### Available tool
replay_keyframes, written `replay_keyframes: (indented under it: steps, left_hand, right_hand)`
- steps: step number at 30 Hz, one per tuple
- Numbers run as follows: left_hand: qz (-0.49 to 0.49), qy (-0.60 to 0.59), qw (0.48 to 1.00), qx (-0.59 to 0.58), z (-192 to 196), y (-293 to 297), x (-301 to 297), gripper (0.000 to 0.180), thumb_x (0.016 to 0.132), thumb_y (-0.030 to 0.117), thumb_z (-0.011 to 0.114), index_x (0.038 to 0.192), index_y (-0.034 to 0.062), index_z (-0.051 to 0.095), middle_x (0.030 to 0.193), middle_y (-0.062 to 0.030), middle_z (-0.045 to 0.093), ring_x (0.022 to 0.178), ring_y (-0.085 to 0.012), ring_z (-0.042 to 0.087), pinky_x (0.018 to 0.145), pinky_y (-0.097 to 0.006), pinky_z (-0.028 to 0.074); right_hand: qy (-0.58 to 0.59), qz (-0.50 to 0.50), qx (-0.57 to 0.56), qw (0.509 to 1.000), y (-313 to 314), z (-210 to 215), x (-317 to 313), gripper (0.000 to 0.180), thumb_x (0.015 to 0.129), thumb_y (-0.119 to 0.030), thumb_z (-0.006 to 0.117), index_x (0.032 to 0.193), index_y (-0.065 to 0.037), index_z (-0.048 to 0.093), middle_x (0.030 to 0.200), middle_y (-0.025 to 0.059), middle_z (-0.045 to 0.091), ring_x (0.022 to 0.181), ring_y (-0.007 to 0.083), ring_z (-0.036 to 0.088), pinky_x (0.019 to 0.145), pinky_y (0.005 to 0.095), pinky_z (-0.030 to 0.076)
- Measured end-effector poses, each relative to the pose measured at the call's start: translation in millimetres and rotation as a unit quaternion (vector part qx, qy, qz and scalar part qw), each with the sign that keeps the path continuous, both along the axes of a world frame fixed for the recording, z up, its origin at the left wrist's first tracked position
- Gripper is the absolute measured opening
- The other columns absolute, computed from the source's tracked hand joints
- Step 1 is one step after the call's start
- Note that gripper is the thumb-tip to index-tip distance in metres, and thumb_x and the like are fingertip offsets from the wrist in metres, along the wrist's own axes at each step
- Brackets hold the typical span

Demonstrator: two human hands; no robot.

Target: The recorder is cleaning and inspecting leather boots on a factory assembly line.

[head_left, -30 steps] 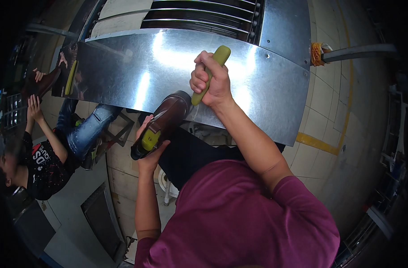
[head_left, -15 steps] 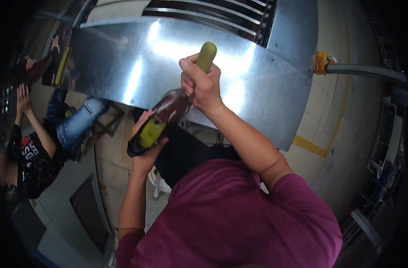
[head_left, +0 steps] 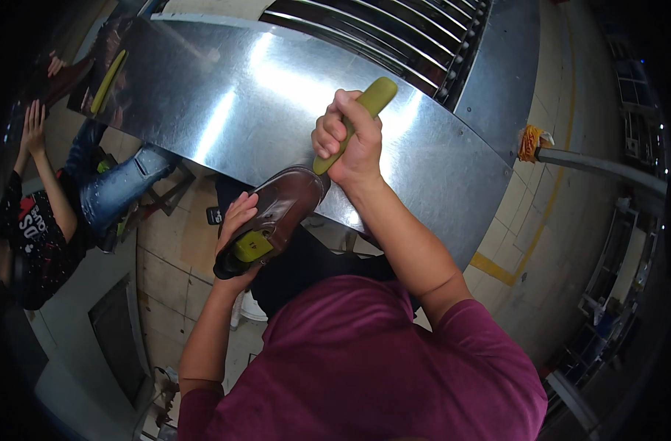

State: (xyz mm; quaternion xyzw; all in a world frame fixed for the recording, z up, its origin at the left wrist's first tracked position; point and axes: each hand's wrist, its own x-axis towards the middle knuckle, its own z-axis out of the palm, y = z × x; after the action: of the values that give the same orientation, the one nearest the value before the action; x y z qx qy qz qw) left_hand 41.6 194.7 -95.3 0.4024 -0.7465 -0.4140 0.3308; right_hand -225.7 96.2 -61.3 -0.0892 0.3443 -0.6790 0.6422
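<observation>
The leather shoe (head_left: 280,209) is glossy brown with a black sole and a yellow-green insert inside. The tool handle (head_left: 361,114) is olive-yellow, the metal table (head_left: 225,95) shiny silver. The shirt (head_left: 365,367) is plain maroon.

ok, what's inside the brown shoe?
A yellow-green insert fills the opening of the brown shoe, held by the left hand. How far forward it reaches is hidden by the leather.

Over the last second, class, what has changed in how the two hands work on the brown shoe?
Little has changed. The right hand still grips the yellow-green tool handle, its low end at the brown shoe, tilted slightly differently. The left hand still holds the shoe at the heel end. Nothing was let go. The metal sheet stays behind them.
</observation>
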Motion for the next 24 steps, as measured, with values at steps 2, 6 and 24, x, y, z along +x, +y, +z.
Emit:
replay_keyframes:
  steps: [2, 6, 24]
  left_hand:
    - [0.008, 0.010, 1.000, -0.004, 1, 1, -4, 0.072, 0.080, 0.008, 0.088, 0.141, 0.0086, 0.050, 0.152, -0.0178, 0.053, 0.148, -0.0394, 0.043, 0.123, -0.052, 0.033]
    - [0.035, 0.016, 0.999, -0.021, -6, 4, -6, 0.068, 0.081, 0.022, 0.087, 0.138, 0.0066, 0.054, 0.147, -0.0179, 0.059, 0.144, -0.0379, 0.049, 0.123, -0.053, 0.029]
    - [0.068, 0.077, 0.994, 0.034, 5, 9, -19, 0.075, 0.073, 0.002, 0.089, 0.140, 0.0057, 0.055, 0.150, -0.0163, 0.056, 0.146, -0.0372, 0.045, 0.121, -0.049, 0.036]
  right_hand:
    - [0.023, -0.007, -0.020, 1.000, 8, 6, 6, 0.021, 0.100, -0.024, 0.063, 0.087, -0.009, 0.055, 0.057, 0.0009, 0.041, 0.043, 0.0127, 0.041, 0.042, 0.0289, 0.035]
    - [0.198, 0.006, -0.120, 0.973, 30, 4, 15, 0.022, 0.094, -0.020, 0.073, 0.087, -0.005, 0.059, 0.063, -0.0002, 0.050, 0.050, 0.0094, 0.047, 0.048, 0.0273, 0.036]
    - [0.212, 0.225, -0.108, 0.945, -10, 11, 22, 0.022, 0.092, -0.023, 0.077, 0.090, -0.005, 0.065, 0.056, -0.0036, 0.048, 0.043, 0.0067, 0.040, 0.043, 0.0257, 0.030]
